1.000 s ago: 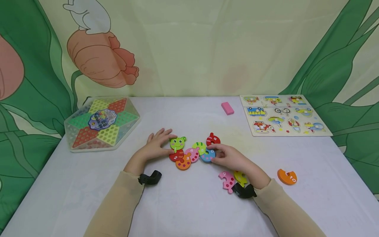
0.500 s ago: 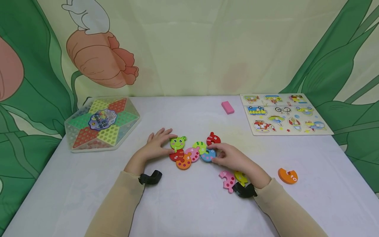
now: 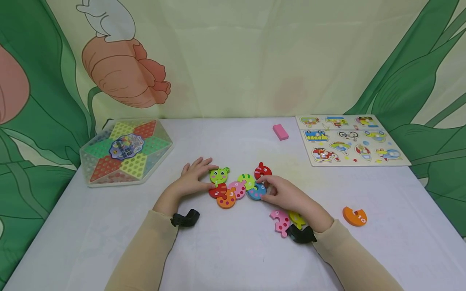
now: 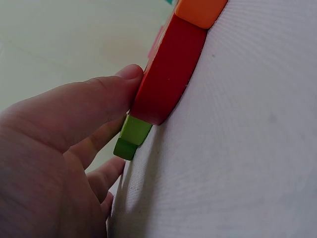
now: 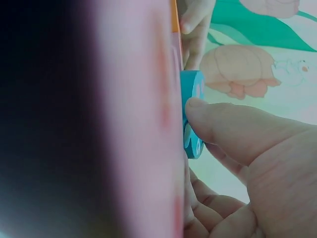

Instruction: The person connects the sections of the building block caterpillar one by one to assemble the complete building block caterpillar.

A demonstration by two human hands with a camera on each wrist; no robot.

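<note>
A caterpillar number puzzle lies on the white cloth, its green smiling head [image 3: 219, 176] joined to red piece 2 [image 3: 218, 190], orange piece 3 [image 3: 226, 199], pink piece 4 [image 3: 237, 190] and green striped piece 5 [image 3: 247, 181]. My left hand [image 3: 190, 180] touches the puzzle's left side, thumb against the red piece and index finger at the head's top; its fingers are spread and fairly straight. Between thumb and index finger, my right hand [image 3: 285, 194] pinches the blue spotted piece [image 5: 192, 88], close against piece 5. In the head view, its fingertips partly cover the blue piece.
Red piece 8 [image 3: 262, 170] lies just behind the right fingers. Pink piece 9 [image 3: 281, 222] and a yellow-green piece [image 3: 296, 220] are beside the right wrist; orange piece 10 [image 3: 354, 217] is farther right. Behind are a hexagonal game box [image 3: 125, 151], pink block [image 3: 280, 132] and picture board [image 3: 351, 141].
</note>
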